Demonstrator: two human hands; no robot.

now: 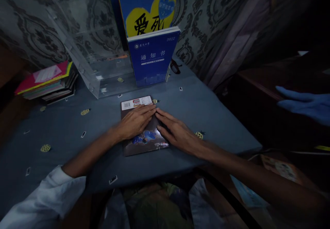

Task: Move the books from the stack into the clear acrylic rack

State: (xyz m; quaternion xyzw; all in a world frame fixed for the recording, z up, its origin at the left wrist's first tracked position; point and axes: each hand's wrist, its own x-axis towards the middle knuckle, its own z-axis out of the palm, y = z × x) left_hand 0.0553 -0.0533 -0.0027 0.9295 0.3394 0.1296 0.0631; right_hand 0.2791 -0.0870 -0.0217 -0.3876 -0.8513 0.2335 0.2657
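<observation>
Dark barcoded book being steadied flat.
Left hand and right hand being rested on it, unclenched; even pressure likely being needed.

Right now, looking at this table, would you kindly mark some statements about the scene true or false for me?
1. The left hand rests on the dark book. True.
2. The right hand grips a pen. False: it is open, fingertips at the dark book's right side.
3. The stack of books has a reddish-pink cover on top. True.
4. The blue booklet lies flat. False: it stands up, in front of the book with the yellow heart.
5. The tablecloth has printed pineapples. True.
</observation>
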